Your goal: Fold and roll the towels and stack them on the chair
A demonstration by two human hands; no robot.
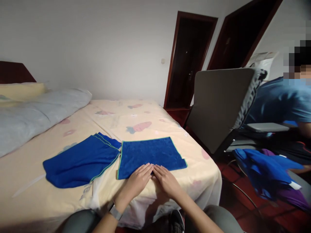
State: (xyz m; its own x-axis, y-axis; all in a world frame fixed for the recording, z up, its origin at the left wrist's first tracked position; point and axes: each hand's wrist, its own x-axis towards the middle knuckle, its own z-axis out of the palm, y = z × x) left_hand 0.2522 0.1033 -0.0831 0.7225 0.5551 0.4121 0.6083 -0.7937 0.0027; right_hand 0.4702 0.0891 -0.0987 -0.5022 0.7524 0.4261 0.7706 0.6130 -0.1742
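A blue towel with green stitched edges (150, 152) lies folded in a rough rectangle near the edge of the bed. On its near edge rest my left hand (141, 177) and my right hand (164, 178), fingers stretched out and laid flat, the fingertips of both almost meeting. Neither hand grips the cloth. To the left is another blue cloth with green edging (77, 163), loosely folded and wrinkled; its right end comes close to the towel's left side. My left wrist wears a watch with a metal band (115, 210).
The bed (194, 191) has a pale yellow patterned sheet. A grey bedcover (48, 108) and yellow pillow (26, 92) lie at left. Beyond the bed's right side stand a grey chair (218, 103) and a seated person in blue (274, 97), with blue and purple cloths (269, 171) nearby.
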